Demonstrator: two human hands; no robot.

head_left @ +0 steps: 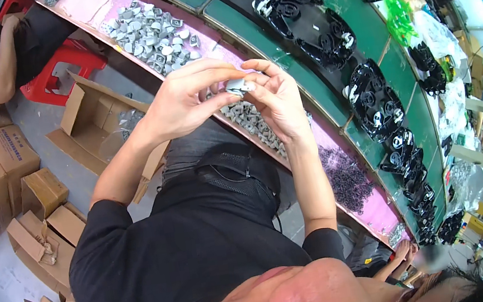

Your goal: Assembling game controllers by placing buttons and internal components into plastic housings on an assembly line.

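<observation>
Between the fingertips of both hands, above the pink-topped bench strip, is a small light-grey plastic part [237, 87]. My left hand [187, 97] pinches it from one side, thumb below and fingers above. My right hand [276, 93] grips its other end with thumb and fingers. The fingers cover much of the part, so its full shape is hidden. A heap of similar grey plastic parts [151, 37] lies beyond my left hand. Another pile of small grey pieces [254, 125] shows under and between my wrists.
Black glossy plastic housings [313, 26] stand in a row along the green table [249, 32]. Small black pieces [347, 179] are heaped on the pink surface [380, 212] at right. Open cardboard boxes [95, 119] and a red stool [60, 71] are at left. Other people sit nearby.
</observation>
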